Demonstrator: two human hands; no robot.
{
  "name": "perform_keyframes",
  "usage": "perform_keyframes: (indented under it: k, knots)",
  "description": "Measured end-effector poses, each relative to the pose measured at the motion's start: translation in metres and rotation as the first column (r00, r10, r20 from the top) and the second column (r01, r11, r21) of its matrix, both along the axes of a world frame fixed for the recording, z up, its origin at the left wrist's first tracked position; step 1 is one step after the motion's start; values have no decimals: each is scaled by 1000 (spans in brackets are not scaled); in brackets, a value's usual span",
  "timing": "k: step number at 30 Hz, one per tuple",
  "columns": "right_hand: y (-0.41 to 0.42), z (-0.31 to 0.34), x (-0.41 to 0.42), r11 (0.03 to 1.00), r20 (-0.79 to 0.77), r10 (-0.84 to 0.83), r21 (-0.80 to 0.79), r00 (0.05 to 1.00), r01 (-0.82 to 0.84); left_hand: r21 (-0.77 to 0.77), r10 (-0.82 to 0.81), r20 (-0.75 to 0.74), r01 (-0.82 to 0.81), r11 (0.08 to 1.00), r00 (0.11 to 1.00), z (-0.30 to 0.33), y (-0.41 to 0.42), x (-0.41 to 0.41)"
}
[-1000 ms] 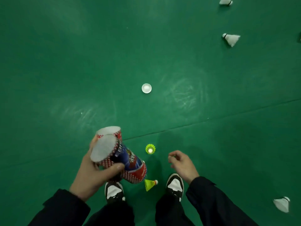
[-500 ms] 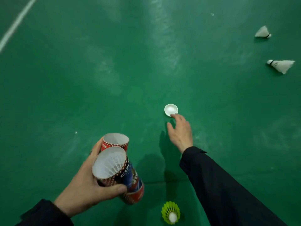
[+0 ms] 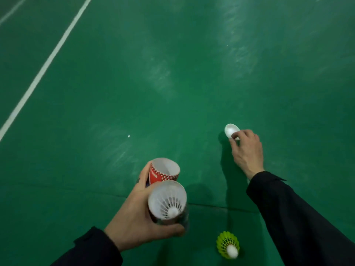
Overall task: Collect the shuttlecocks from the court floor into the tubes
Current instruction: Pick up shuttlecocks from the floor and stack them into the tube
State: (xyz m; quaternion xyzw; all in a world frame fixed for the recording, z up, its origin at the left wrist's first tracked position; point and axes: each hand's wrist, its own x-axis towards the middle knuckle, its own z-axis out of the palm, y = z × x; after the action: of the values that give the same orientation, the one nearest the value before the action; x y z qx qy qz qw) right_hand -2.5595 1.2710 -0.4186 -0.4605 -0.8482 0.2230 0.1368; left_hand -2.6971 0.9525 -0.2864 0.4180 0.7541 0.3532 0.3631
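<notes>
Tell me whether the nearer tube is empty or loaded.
Loaded: the nearer tube, held by the left hand, shows a white shuttlecock inside its open mouth.

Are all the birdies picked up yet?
Not yet. One white shuttlecock already sits in the near tube, which the left hand holds beside an emptier-looking far tube. The right hand pinches a white cap. A yellow shuttlecock remains on the floor.
</notes>
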Motion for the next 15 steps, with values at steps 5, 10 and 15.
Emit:
perform_keyframes:
  k: [5,10,15]
  knots:
    - [-90,87,35,892,-614,290,-104,734,-440,-44,-359,-417,376,926,835,-9,11,20]
    - [-118,123,77,770,-377,601,36,705,-637,80,-362,-439,438,896,822,-6,21,44]
    - [-126,142,103,765,-229,643,163,730,-623,127,-373,-429,463,877,823,4,24,58]
